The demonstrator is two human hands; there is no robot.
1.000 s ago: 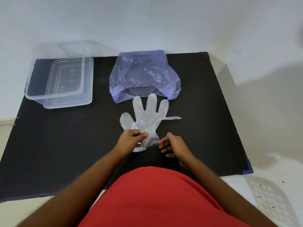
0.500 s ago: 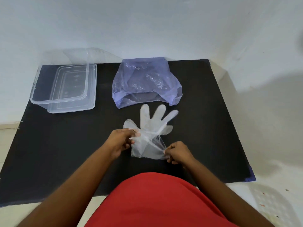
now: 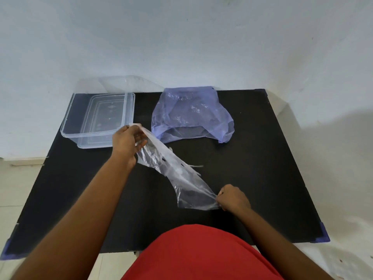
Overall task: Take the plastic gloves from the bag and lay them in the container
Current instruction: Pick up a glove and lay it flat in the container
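Note:
A clear plastic glove [image 3: 177, 172] is stretched in the air between my two hands, above the black table [image 3: 262, 168]. My left hand [image 3: 126, 143] grips its far end, close to the near right corner of the clear container [image 3: 69, 116]. My right hand [image 3: 233, 200] pinches the cuff end near my body. The blue plastic bag [image 3: 191, 116] lies at the back middle of the table with its mouth open toward me. The container stands at the back left, with what looks like its lid lying inside.
A white wall [image 3: 181, 37] rises right behind the table. Pale floor shows to the left and right of the table. My red shirt [image 3: 197, 255] covers the table's near edge.
The glove has come up off the table. My left hand has carried one end back and left toward the container, while my right hand holds the other end near me.

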